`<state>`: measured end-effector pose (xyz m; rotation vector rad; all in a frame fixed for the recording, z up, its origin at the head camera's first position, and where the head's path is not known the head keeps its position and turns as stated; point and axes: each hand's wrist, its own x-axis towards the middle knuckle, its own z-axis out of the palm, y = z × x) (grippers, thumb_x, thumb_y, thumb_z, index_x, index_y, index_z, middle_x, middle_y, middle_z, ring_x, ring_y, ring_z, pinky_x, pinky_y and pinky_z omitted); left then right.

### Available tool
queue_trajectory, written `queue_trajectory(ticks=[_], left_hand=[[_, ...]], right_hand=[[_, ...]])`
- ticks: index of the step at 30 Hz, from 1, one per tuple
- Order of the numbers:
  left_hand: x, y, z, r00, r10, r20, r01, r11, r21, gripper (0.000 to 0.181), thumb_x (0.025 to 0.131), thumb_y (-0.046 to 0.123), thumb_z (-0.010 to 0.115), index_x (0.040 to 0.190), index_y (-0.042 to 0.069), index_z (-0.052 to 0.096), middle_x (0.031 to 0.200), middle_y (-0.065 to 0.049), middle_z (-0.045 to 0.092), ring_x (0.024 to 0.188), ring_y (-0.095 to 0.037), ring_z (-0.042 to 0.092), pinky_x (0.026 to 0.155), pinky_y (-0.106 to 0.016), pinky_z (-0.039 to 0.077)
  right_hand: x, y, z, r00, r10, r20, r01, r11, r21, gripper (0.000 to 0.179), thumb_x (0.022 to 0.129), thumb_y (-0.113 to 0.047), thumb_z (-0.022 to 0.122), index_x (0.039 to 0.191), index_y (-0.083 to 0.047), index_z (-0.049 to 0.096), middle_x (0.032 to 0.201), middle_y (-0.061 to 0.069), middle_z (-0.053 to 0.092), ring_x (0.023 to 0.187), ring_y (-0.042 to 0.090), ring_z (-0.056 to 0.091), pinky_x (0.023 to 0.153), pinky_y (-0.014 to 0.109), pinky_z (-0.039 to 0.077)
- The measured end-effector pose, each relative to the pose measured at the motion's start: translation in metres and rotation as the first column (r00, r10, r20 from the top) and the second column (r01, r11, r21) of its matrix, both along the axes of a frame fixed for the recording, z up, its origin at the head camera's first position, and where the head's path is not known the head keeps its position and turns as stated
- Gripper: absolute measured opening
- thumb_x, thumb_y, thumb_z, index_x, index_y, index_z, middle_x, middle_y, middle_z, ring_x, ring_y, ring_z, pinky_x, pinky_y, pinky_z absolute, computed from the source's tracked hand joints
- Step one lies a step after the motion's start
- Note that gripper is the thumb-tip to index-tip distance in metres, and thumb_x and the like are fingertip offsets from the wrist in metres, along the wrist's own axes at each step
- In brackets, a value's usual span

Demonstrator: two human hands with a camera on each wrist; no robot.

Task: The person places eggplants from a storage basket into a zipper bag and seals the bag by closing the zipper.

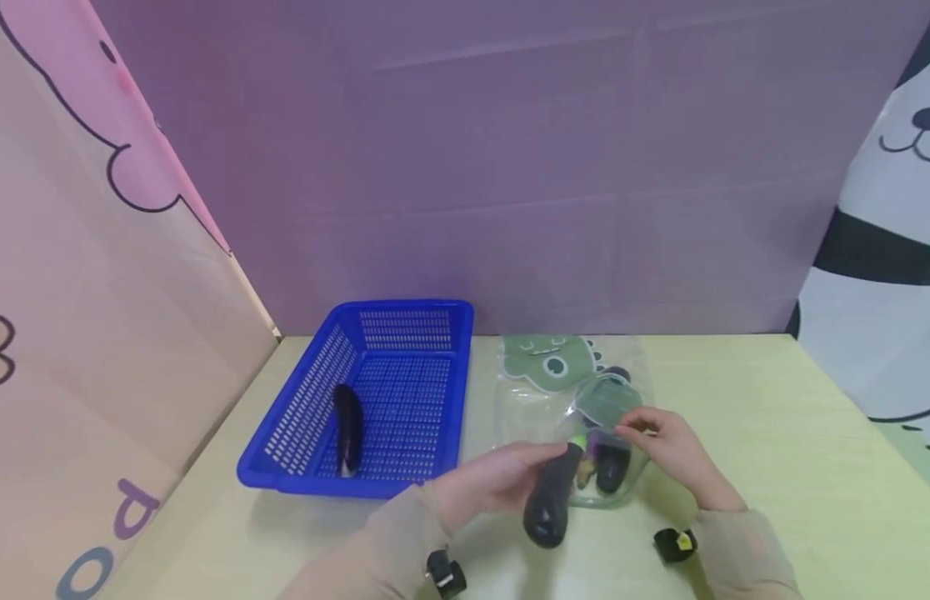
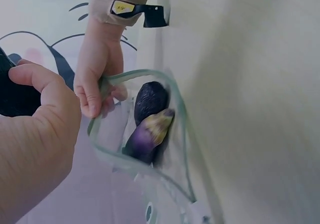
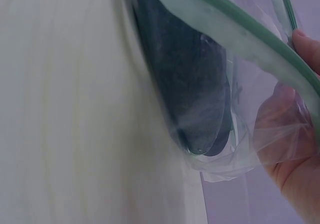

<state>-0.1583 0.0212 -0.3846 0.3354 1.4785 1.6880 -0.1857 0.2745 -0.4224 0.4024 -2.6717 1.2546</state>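
My left hand [image 1: 502,475] grips a dark eggplant [image 1: 551,504], its rounded end toward me and its green stem end over the bag's opening. In the left wrist view only part of this eggplant [image 2: 17,93] shows at the edge. A clear zip bag [image 1: 525,417] with a green rim and a green cartoon print lies on the table. My right hand [image 1: 671,446] pinches the rim of its mouth, which stands wide in the left wrist view. Inside the bag are a dark eggplant [image 2: 151,101] and another with a purple and yellowish end [image 2: 145,136].
Left of the bag stands a blue plastic basket [image 1: 466,375] with one eggplant [image 1: 348,429] lying along its left side. A purple cloth [image 1: 510,167] hangs behind the pale table [image 1: 735,400]. Printed curtains rise on both sides.
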Motion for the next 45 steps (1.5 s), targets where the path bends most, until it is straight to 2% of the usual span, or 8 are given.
queue_trajectory(ticks=[5, 11, 17, 25, 32, 37, 40, 45], left_hand=[[0.002, 0.004, -0.008, 0.999, 0.018, 0.028, -0.020, 0.999, 0.042, 0.055, 0.099, 0.034, 0.038, 0.136, -0.007, 0.037, 0.096, 0.001, 0.055, 0.084, -0.008, 0.053, 0.072, -0.019, 0.047], [0.005, 0.007, -0.018, 0.988, 0.079, 0.132, -0.096, 0.987, 0.126, 0.049, 0.100, 0.032, 0.037, 0.137, -0.001, 0.034, 0.099, 0.003, 0.055, 0.082, -0.004, 0.053, 0.071, -0.015, 0.047], [0.005, 0.007, -0.027, 0.976, 0.115, 0.184, -0.139, 0.982, 0.124, 0.049, 0.100, 0.033, 0.035, 0.137, 0.001, 0.033, 0.098, 0.001, 0.054, 0.078, -0.003, 0.053, 0.069, -0.014, 0.046], [0.007, 0.007, -0.031, 0.970, 0.121, 0.213, -0.149, 0.981, 0.120, 0.053, 0.101, 0.036, 0.035, 0.140, 0.000, 0.030, 0.097, 0.001, 0.053, 0.079, -0.003, 0.052, 0.069, -0.013, 0.047], [0.007, 0.010, -0.036, 0.965, 0.122, 0.233, -0.152, 0.982, 0.115, 0.049, 0.101, 0.039, 0.033, 0.132, 0.001, 0.037, 0.092, 0.003, 0.053, 0.078, -0.003, 0.051, 0.070, -0.015, 0.047], [0.010, 0.016, -0.039, 0.940, 0.198, 0.278, -0.247, 0.957, 0.154, 0.054, 0.101, 0.038, 0.034, 0.139, -0.001, 0.031, 0.096, 0.001, 0.051, 0.082, -0.004, 0.050, 0.073, -0.014, 0.047], [0.012, 0.018, -0.038, 0.928, 0.230, 0.293, -0.283, 0.947, 0.152, 0.056, 0.102, 0.038, 0.032, 0.141, -0.002, 0.029, 0.096, 0.001, 0.051, 0.082, -0.005, 0.050, 0.074, -0.015, 0.047], [0.015, 0.020, -0.035, 0.924, 0.261, 0.281, -0.308, 0.941, 0.140, 0.051, 0.101, 0.036, 0.035, 0.138, 0.000, 0.035, 0.097, 0.000, 0.053, 0.085, -0.007, 0.051, 0.075, -0.018, 0.047]], right_hand=[[0.001, 0.000, 0.001, 1.000, 0.003, 0.010, -0.003, 1.000, -0.001, 0.010, 0.088, -0.012, 0.064, 0.090, -0.003, 0.068, 0.088, 0.006, 0.068, 0.077, -0.003, 0.054, 0.069, 0.021, 0.048], [0.000, 0.000, 0.001, 1.000, 0.000, 0.003, 0.000, 1.000, 0.013, 0.009, 0.088, -0.013, 0.064, 0.090, -0.005, 0.069, 0.088, 0.006, 0.068, 0.078, -0.003, 0.054, 0.070, 0.021, 0.048], [-0.001, 0.001, -0.001, 1.000, 0.000, -0.008, 0.000, 1.000, 0.014, 0.009, 0.088, -0.012, 0.064, 0.089, -0.004, 0.068, 0.088, 0.006, 0.068, 0.078, -0.004, 0.054, 0.070, 0.021, 0.049], [-0.001, 0.001, -0.001, 1.000, -0.002, -0.010, 0.002, 1.000, 0.010, 0.009, 0.088, -0.012, 0.064, 0.089, -0.004, 0.068, 0.088, 0.006, 0.068, 0.077, -0.004, 0.054, 0.070, 0.021, 0.049], [0.000, 0.001, 0.000, 1.000, -0.010, 0.018, 0.010, 1.000, 0.018, 0.011, 0.089, -0.014, 0.064, 0.091, -0.005, 0.068, 0.090, 0.006, 0.069, 0.078, -0.002, 0.054, 0.069, 0.021, 0.048], [0.001, 0.000, 0.002, 1.000, -0.006, 0.020, 0.005, 1.000, 0.018, 0.011, 0.089, -0.015, 0.064, 0.092, -0.005, 0.068, 0.091, 0.006, 0.069, 0.079, -0.002, 0.054, 0.071, 0.021, 0.048], [0.002, -0.001, 0.003, 1.000, -0.004, 0.019, 0.003, 1.000, 0.017, 0.011, 0.088, -0.015, 0.064, 0.092, -0.005, 0.068, 0.091, 0.006, 0.068, 0.079, -0.003, 0.054, 0.071, 0.021, 0.048], [0.002, -0.001, 0.003, 1.000, 0.000, 0.006, 0.000, 1.000, 0.016, 0.011, 0.088, -0.014, 0.064, 0.091, -0.005, 0.068, 0.090, 0.006, 0.068, 0.079, -0.003, 0.054, 0.071, 0.021, 0.049]])
